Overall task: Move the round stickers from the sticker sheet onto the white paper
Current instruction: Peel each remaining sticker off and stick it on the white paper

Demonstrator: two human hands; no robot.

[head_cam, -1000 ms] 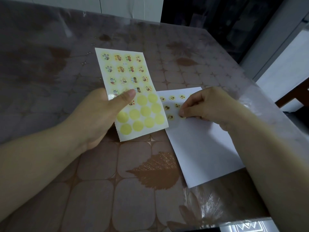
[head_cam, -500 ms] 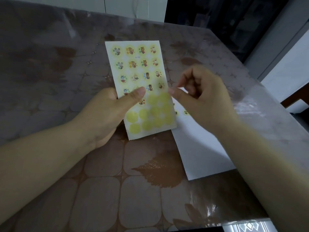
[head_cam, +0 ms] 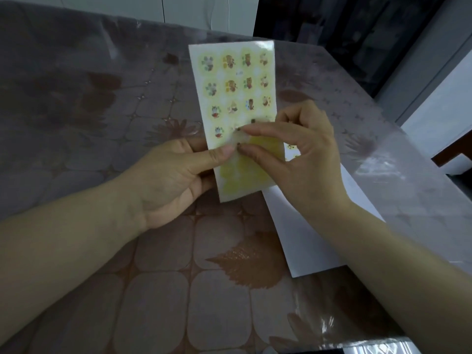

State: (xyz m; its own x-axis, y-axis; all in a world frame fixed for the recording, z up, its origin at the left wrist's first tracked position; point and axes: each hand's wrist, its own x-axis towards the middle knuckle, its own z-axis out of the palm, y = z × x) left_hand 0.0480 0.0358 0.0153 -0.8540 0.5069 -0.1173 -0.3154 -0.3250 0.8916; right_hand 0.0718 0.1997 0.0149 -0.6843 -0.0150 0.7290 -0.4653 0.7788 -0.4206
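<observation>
Gripping the sticker sheet [head_cam: 235, 80] by its left edge, our left hand [head_cam: 173, 180] holds it tilted up off the table [head_cam: 127, 290]. Our right hand [head_cam: 301, 159] pinches what seems a round sticker [head_cam: 241, 137] between thumb and forefinger, though blur hides its edges. The white paper [head_cam: 314, 238] lies beneath our right wrist, with placed stickers [head_cam: 291, 147] on it.

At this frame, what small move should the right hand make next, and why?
Probably peel the sticker off the sticker sheet: the right hand pinches its edge between thumb and forefinger, the left hand grips the sheet, and the white paper lies alongside.
</observation>
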